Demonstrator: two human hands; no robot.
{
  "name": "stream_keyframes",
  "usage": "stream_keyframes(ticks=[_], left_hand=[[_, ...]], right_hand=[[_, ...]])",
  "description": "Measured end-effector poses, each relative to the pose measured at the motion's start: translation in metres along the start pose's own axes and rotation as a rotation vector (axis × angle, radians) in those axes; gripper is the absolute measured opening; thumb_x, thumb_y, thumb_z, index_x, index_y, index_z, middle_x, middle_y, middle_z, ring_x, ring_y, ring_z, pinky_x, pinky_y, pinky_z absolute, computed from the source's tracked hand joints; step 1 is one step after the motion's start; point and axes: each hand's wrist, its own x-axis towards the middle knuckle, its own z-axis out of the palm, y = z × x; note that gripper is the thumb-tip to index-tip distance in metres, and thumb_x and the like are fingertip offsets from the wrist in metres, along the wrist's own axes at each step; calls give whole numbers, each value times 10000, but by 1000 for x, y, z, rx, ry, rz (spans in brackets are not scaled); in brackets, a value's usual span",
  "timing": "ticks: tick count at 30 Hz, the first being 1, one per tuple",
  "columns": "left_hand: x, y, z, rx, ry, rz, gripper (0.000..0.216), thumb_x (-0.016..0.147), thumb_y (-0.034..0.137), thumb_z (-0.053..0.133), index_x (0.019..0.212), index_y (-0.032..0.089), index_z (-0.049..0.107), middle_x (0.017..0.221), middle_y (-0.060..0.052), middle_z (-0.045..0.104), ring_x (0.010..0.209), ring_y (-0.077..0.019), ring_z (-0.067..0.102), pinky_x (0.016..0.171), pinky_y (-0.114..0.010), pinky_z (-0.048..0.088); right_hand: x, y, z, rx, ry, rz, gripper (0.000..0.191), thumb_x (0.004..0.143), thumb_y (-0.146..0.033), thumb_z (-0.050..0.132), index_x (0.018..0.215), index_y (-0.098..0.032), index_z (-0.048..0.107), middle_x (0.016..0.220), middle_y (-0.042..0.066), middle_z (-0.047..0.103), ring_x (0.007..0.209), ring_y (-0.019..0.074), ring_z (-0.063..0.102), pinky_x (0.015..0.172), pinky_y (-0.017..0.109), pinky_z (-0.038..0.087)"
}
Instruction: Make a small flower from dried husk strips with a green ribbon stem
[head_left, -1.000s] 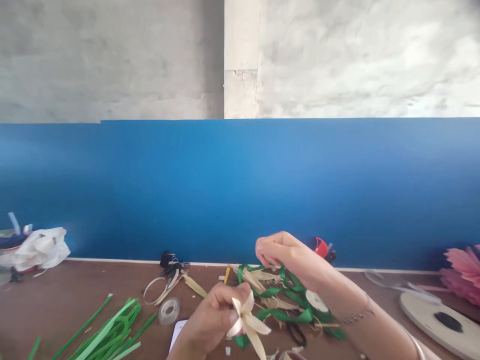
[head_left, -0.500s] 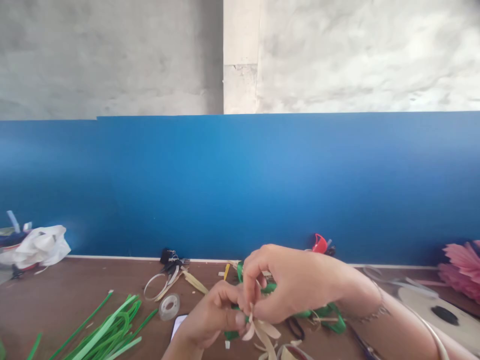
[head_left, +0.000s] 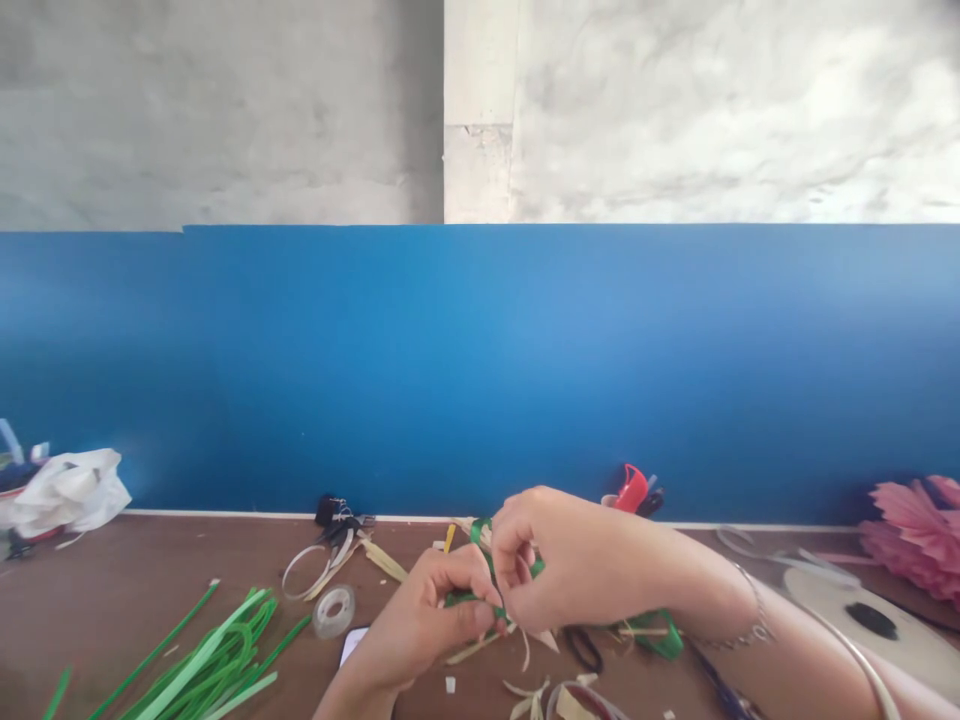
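My left hand (head_left: 427, 620) is closed, thumb and forefinger pinching a thin green stem-like piece (head_left: 459, 599) with pale strips at its end. My right hand (head_left: 562, 570) comes in from the right, its fingertips pinched together and touching the same work just above the left thumb. A narrow pale strip (head_left: 525, 652) hangs below the right fingertips. What exactly lies between those fingertips is hidden. Behind the right hand, green ribbon (head_left: 663, 636) lies on the brown table (head_left: 300, 670).
Green pipe cleaners (head_left: 217, 660) lie at left, near a roll of clear tape (head_left: 334, 611). A white plastic bag (head_left: 75, 490) sits far left. A red object (head_left: 631, 489) stands by the blue partition (head_left: 480, 370). Pink paper petals (head_left: 915, 530) are far right, scissors (head_left: 720, 685) under my right forearm.
The broad pale petal-like pieces below my fingers have swung or turned away, leaving narrower strips in sight. Both hands stay together, and the view has shifted slightly.
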Motion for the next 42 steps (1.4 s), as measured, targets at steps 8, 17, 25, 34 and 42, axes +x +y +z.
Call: stream_keyframes(ticks=[8,17,25,34,42], left_hand=[[0,-6,-2,-62,-82,81,179,703,399,758,677,222,773,641,-20,558,640,-141,488,610,-266,365],[2,-14,3,-387,262,58,214,589,408,837,636,225,737,716,-18,652,703,-151,557,710,-268,406],[8,-3,19,-429,415,41,193,697,397,763,707,209,718,918,-44,711,1000,-241,578,936,-357,373],[7,3,31,-364,386,5,193,685,377,773,683,190,721,811,-26,663,820,-190,579,785,-294,427],[6,5,24,-3,432,66,181,737,339,730,650,181,735,796,-20,578,809,-166,516,760,-255,400]], right_hand=[[12,-6,-12,158,-147,137,163,732,-238,548,636,-215,677,504,-54,433,431,81,267,372,227,186],[24,63,21,200,368,135,207,752,-263,559,564,-188,515,560,-43,455,536,106,366,528,237,309],[9,45,75,664,590,-6,290,820,-460,595,802,-176,649,769,34,609,633,144,477,561,255,369],[16,31,72,729,610,-127,187,748,-316,700,606,-196,673,710,-11,483,671,145,454,587,255,368],[16,33,72,968,585,-81,233,611,-356,816,565,-172,682,674,-29,457,567,102,404,477,225,319]])
